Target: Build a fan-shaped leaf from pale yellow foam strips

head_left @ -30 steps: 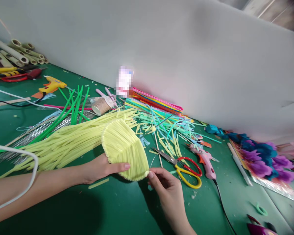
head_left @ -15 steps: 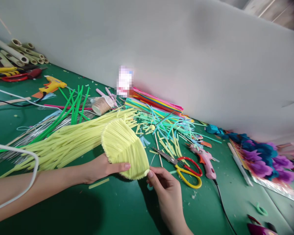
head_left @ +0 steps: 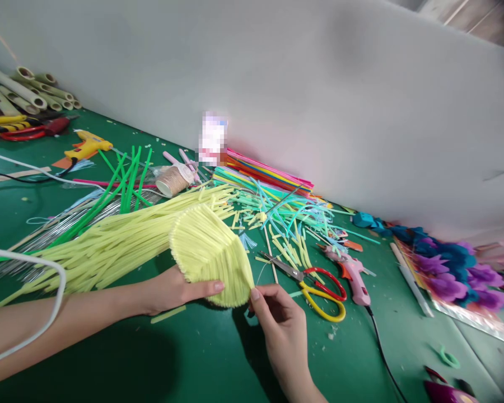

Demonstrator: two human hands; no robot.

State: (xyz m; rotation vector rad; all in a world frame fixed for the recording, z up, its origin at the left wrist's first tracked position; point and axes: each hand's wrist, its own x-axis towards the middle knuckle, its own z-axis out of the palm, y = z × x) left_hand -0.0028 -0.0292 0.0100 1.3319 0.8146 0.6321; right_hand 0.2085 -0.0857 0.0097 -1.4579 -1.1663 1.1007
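Observation:
A leaf-shaped piece made of yellow pipe cleaners (head_left: 212, 252) is held above the green table. My left hand (head_left: 185, 288) grips its lower left side, thumb on top and the other fingers hidden beneath. At its right tip, my right hand (head_left: 279, 319) pinches the edge between thumb and forefinger; a thin pale strand rises near those fingertips. Behind the leaf lies a thick bundle of loose yellow pipe cleaners (head_left: 109, 240). Scissors with red and yellow handles (head_left: 306, 282) rest just right of my right hand, blades pointing toward the leaf.
A pink glue gun (head_left: 353, 274) lies at the right, a yellow glue gun (head_left: 88, 144) at the back left. A twine spool (head_left: 172, 180) and coloured pipe cleaners (head_left: 273, 173) sit near the wall. Purple flowers (head_left: 449, 274) stand far right. A white cable (head_left: 61, 280) crosses my left forearm.
The leaf-shaped piece and my right hand have shifted slightly left. The right fingertips now sit on the leaf's tip edge. My left hand keeps its hold.

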